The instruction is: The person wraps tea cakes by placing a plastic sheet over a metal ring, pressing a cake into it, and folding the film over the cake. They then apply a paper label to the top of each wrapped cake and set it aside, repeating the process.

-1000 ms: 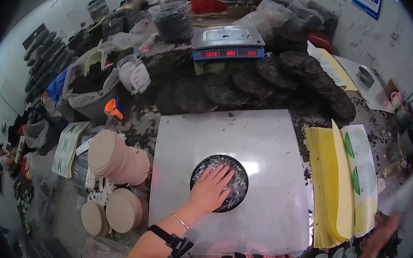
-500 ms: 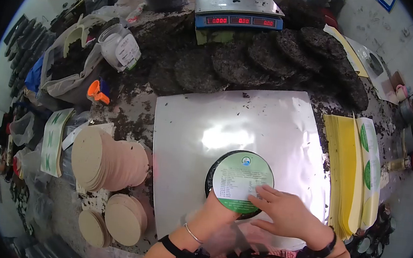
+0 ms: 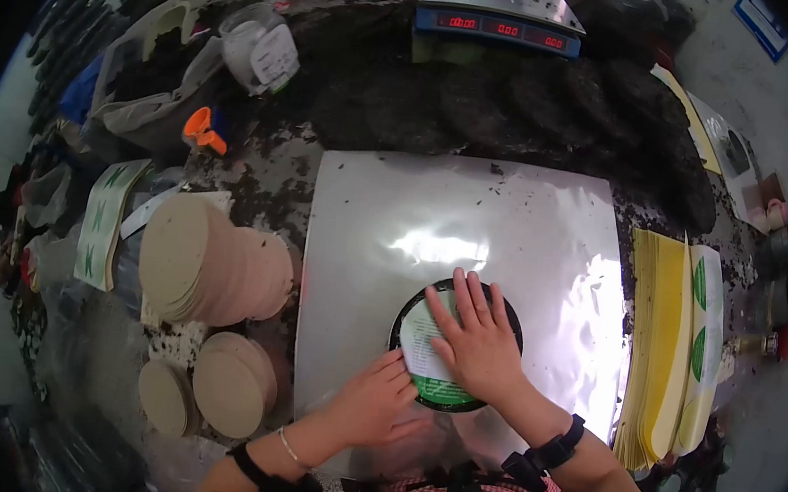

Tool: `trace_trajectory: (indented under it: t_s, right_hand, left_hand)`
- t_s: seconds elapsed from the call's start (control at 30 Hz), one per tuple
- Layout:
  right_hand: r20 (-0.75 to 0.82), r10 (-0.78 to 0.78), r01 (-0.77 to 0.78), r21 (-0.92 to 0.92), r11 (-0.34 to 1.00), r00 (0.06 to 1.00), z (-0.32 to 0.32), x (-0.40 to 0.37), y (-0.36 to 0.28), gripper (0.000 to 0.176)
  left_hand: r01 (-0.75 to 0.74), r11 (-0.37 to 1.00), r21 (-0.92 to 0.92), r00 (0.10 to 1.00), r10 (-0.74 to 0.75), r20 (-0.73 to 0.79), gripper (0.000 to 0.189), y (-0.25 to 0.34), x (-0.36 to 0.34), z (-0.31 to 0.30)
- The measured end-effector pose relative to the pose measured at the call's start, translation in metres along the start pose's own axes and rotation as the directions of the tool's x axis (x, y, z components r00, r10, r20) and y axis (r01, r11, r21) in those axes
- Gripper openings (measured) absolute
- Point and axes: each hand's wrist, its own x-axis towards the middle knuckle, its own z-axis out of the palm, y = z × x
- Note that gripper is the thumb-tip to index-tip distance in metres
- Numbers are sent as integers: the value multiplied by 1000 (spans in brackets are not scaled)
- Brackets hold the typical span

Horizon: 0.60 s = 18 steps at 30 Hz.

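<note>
A round green-and-white label (image 3: 424, 349) is laid over a black dish (image 3: 448, 409), which is set on a shiny metal sheet (image 3: 368, 215) on the table (image 3: 262, 186). The label is covered in part by the right hand (image 3: 479, 349), palm down and laid flat, with the forearm slanted in from the lower right. Its fingers (image 3: 466, 296) are spread and pointed away from the body; the index finger is angled off to the left, and the thumb is rested on the label. The left hand (image 3: 374, 401) is brought in from the lower left, its back turned upward. Its fingers are held close together, slightly bent, with the tips at the label's left edge, while the thumb is stretched out apart below them. Both forearms are banded with black straps (image 3: 557, 447).
</note>
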Motion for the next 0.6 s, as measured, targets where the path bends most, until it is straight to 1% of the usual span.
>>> trace_trajectory:
  t_s: [0.03,0.07,0.1,0.13,0.17,0.2,0.23,0.27,0.3,0.33,0.37,0.4,0.43,0.47,0.5,0.53,0.57,0.6]
  right_hand:
    - [18,-102,101,37,994,995,5,-1,-6,63]
    - [28,-200,198,69,978,979,10,1,-9,62]
    - [58,-235,238,-70,969,970,12,1,-5,65]
    - [41,-249,252,-83,964,968,10,-1,-6,65]
    - [37,-237,237,14,971,971,7,-3,-6,69]
    - [29,-223,218,109,970,974,6,-3,-5,74]
    - [-17,-198,198,114,974,980,10,-3,-10,78]
    - [-30,-200,202,116,973,979,12,-14,-19,78]
    - [67,-212,207,74,976,975,10,-24,-29,71]
    - [159,-223,223,24,975,962,6,-31,-36,65]
    - [199,-395,373,139,917,897,4,-49,-29,59]
    - [222,-545,490,259,832,808,0,-70,-11,54]
    - [215,-534,480,257,839,818,-5,-86,4,54]
    - [213,-517,371,481,794,829,-12,-98,24,52]
    - [217,-500,243,673,699,838,-19,-105,38,50]
    - [60,-300,235,484,843,952,-34,-102,27,49]
    - [165,-303,230,355,906,939,-34,-98,22,47]
    - [275,-286,226,230,947,918,-23,-95,17,46]
  left_hand:
    - [-34,999,-7,999,34,0,44,-3,6,-6]
    - [-25,1000,17,1000,25,-15,44,-13,2,-8]
    - [99,942,-322,994,-79,73,38,-28,-5,-9]
    - [225,758,-612,973,-140,184,34,-33,-8,-12]
    - [212,773,-598,977,-143,161,34,-28,-6,-13]
    - [190,535,-823,846,-515,-139,35,-22,-2,-13]
    - [-6,294,-956,500,-827,-257,35,-16,3,-14]
    - [-4,306,-952,501,-823,-266,35,-20,15,6]
    - [145,522,-840,626,-706,-331,36,-36,33,43]
    - [243,717,-653,743,-571,-350,37,-50,44,61]
    - [233,730,-642,739,-562,-371,37,-57,45,58]
    - [198,615,-763,726,-615,-307,39,-60,46,55]
    - [170,472,-865,723,-656,-217,41,-57,44,54]
    - [161,481,-862,735,-641,-221,41,-49,49,45]
    - [121,254,-960,750,-656,-79,40,-34,57,32]
    - [103,7,-995,774,-629,76,39,-14,63,21]
    - [-32,352,-935,876,-440,-195,42,24,82,27]
    - [-17,533,-846,979,-161,-121,46,67,91,46]
